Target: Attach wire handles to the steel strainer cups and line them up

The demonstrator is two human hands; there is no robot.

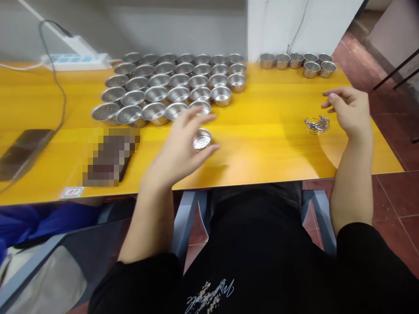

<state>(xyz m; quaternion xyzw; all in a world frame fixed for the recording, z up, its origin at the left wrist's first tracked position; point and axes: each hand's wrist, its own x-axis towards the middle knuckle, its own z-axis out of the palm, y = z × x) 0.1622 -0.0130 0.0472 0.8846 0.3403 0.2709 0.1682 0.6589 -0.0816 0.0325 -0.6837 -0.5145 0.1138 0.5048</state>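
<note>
My left hand (181, 141) reaches over the table with its fingers spread and its thumb apart from them. Between thumb and fingers shows a small metal cup (202, 139) with a perforated bottom, partly hidden by the hand; no firm grip on it is visible. My right hand (352, 109) hovers at the right, its fingers loosely bent and apart, with nothing visible in them. Just left of and below it lies a small tangle of thin metal wire pieces (317, 125). Rows of perforated metal cups (157, 93) stand beyond my left hand.
Several more metal cups (310, 69) stand at the back right by the wall. On the left lie a dark phone (24, 152), a blurred-out dark object (109, 159) and a white power strip (78, 62) with a cable. The yellow table (262, 152) ends just before my body.
</note>
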